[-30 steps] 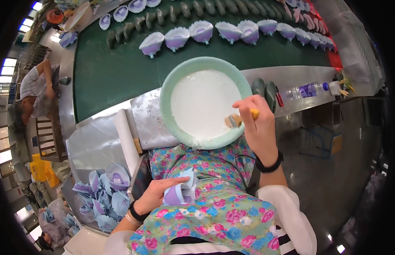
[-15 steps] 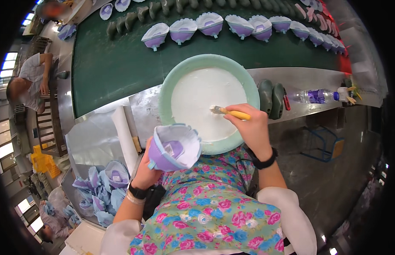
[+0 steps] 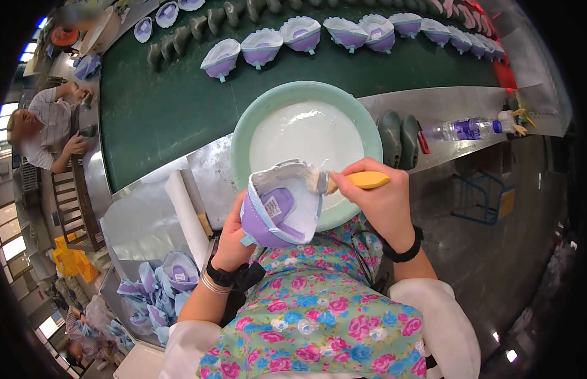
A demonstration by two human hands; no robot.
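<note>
Head view, frame centre: the left hand (image 3: 233,237) cups a light, floppy shoe upper (image 3: 281,205) from beneath by its heel, while the right hand (image 3: 382,202) closes around a brush (image 3: 353,181) at its rim.

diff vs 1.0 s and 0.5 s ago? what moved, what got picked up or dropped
The left hand lifted the purple and white shoe upper from the lap up to the rim of the green basin. The right hand drew the yellow-handled brush out of the white glue and onto the upper's edge. Nothing was released. The basin and both holds stayed as they were.
</note>
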